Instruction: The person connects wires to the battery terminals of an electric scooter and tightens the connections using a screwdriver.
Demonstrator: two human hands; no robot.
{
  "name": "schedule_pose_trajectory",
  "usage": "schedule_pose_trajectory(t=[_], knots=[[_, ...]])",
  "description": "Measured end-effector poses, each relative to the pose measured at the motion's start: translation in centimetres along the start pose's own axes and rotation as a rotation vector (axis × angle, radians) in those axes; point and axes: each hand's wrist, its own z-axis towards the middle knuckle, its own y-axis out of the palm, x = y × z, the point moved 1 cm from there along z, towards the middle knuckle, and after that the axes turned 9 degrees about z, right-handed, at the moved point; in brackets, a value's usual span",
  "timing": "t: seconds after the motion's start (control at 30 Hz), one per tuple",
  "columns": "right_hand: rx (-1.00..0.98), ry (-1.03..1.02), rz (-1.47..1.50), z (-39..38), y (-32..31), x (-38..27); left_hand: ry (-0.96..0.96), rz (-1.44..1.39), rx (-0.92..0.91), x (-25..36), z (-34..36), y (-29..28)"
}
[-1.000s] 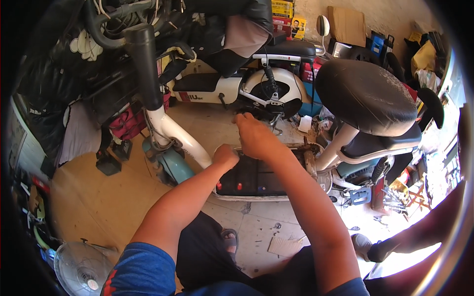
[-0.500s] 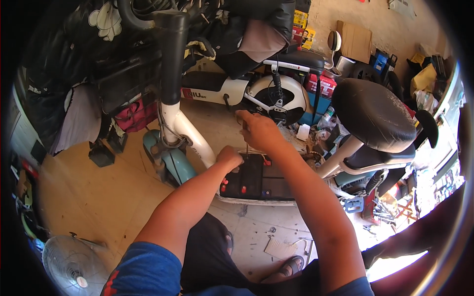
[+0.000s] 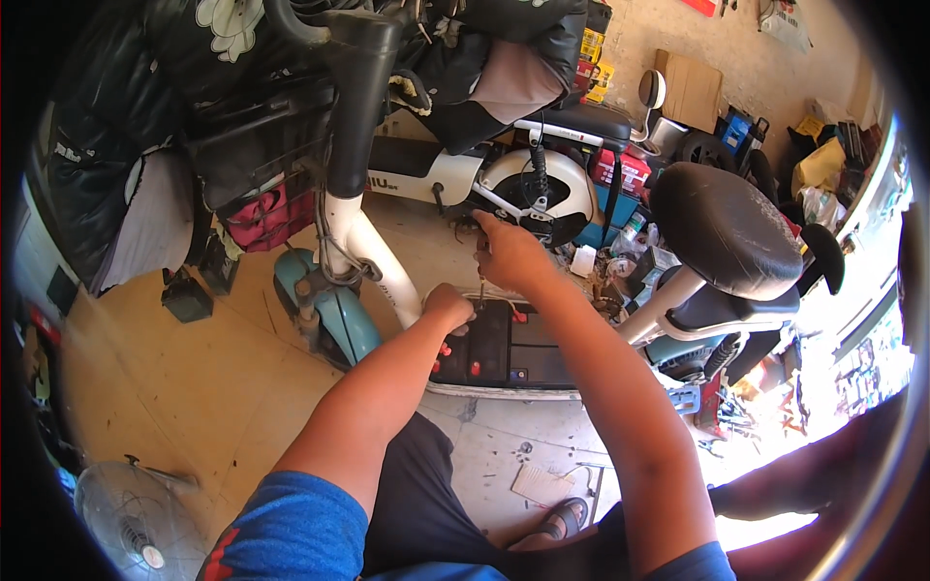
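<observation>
We were tightening a battery [image 3: 504, 344] terminal: right hand [image 3: 511, 254] gripping the screwdriver [image 3: 480, 288] above it, left hand [image 3: 449, 307] curled alongside; steady downward pressure came next.

Lower left of the frame: a white floor fan [image 3: 126, 508] on the tan floor [image 3: 165, 387]. Upper left: black padded covers [image 3: 116, 126] draped in a heap, a red bag [image 3: 260, 218] tucked beneath. Upper centre: a white scooter [image 3: 484, 174] parked side-on. Right of centre: a wide black saddle [image 3: 725, 228]. Upper right: a cardboard box [image 3: 690, 89] against the wall. Bottom centre: a scrap of paper [image 3: 542, 484] beside a sandalled foot [image 3: 562, 521].
</observation>
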Motion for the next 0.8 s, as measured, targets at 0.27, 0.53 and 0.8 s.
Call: schedule_pose_trajectory(t=[0.27,0.53,0.8], knots=[[0.055,-0.020,-0.107,-0.7,0.2,0.0,-0.028,-0.052,-0.062,0.5,-0.5,-0.2],[0.098,-0.066,-0.083,-0.4,0.0,-0.4,-0.016,-0.033,-0.033,0.6,-0.8,-0.3],[-0.052,-0.017,-0.056,-0.2,-0.8,-0.3,0.052,0.008,-0.060,-0.7,0.6,0.2]])
